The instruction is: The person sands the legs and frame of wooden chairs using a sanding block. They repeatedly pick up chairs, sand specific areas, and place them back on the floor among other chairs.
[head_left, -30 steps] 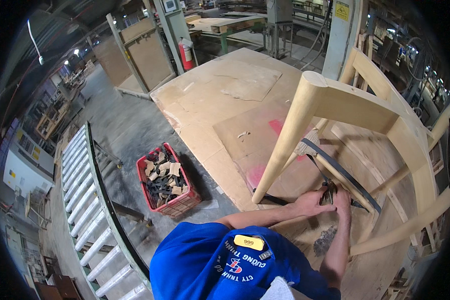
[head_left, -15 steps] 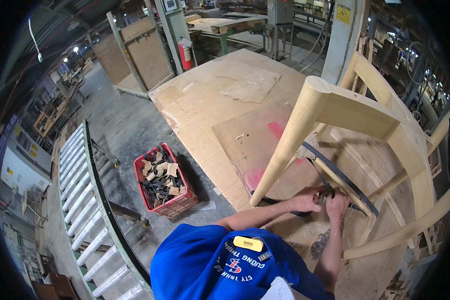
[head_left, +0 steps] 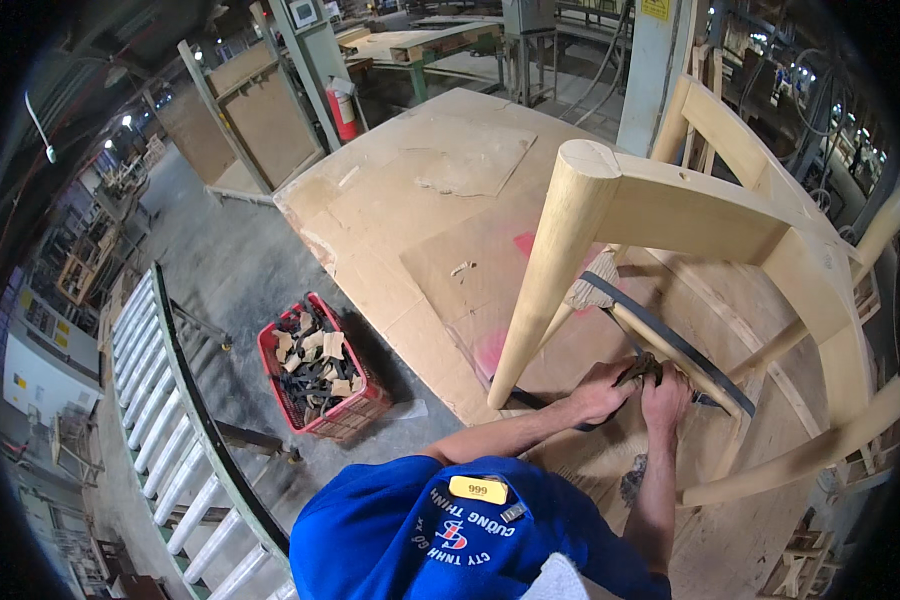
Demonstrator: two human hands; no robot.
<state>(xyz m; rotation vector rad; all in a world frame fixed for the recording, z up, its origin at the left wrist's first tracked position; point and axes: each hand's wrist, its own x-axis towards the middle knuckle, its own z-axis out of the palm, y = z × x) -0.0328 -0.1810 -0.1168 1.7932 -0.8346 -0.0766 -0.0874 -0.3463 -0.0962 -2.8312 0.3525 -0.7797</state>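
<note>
A pale wooden chair frame (head_left: pixel 705 210) lies tipped over on a cardboard-covered platform. A black strap (head_left: pixel 675 335) runs round its legs, with a folded cardboard pad (head_left: pixel 595 283) tucked under it at one leg. Between my hands is a dark metal strap buckle (head_left: pixel 638 368). My left hand (head_left: pixel 600 392) is closed on its left side. Close by on the right, my right hand (head_left: pixel 665 396) has its fingers curled against the buckle and strap. Fingertips of both hands are partly hidden, and the buckle's details are too small to make out.
To the left on the floor stands a red plastic basket (head_left: pixel 368 408) of black straps and cardboard scraps. A roller conveyor (head_left: pixel 185 455) runs beyond it. Cardboard sheets (head_left: pixel 390 205) cover the platform. A grey post (head_left: pixel 653 85) rises behind the chair; a fire extinguisher (head_left: pixel 342 112) stands farther back.
The view has shifted slightly. My hands have spread a little apart, and the buckle between them shows more plainly, lifted and turned. The chair frame stays in place.
</note>
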